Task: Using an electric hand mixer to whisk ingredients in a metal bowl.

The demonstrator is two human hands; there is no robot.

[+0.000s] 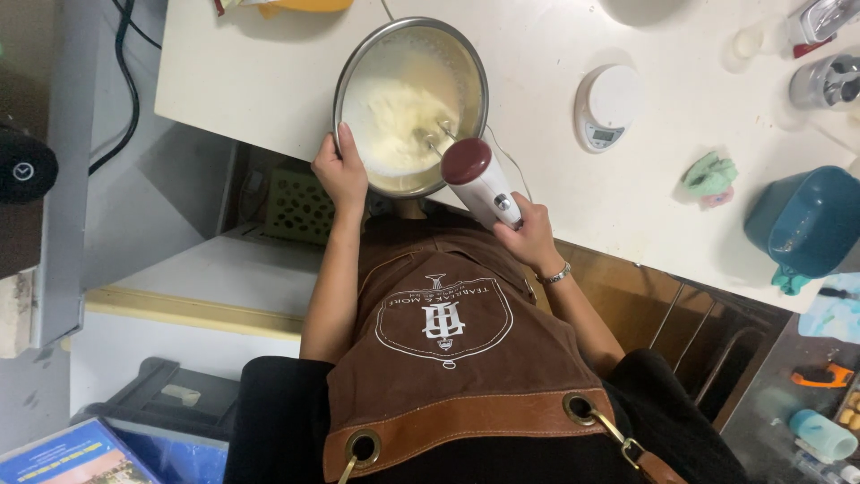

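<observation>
Left hand (340, 170) grips the rim of the round steel mixing bowl (475, 67) of pale whipped cream (394, 125) at the white counter's (260, 81) edge. Right hand (528, 235) holds the white hand mixer with dark red end (479, 179), beaters in the cream. White round kitchen scale (609, 106) sits nearby.

Both arms outstretched — left hand (339, 170) cupped, right hand (530, 235) fisted.

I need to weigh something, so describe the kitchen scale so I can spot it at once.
Start at the white table and find the metal bowl of pale batter. Past the hand mixer, toward the teal tub, lies the scale. It alone is a flat, round, white disc with a small grey display at one edge.
</observation>
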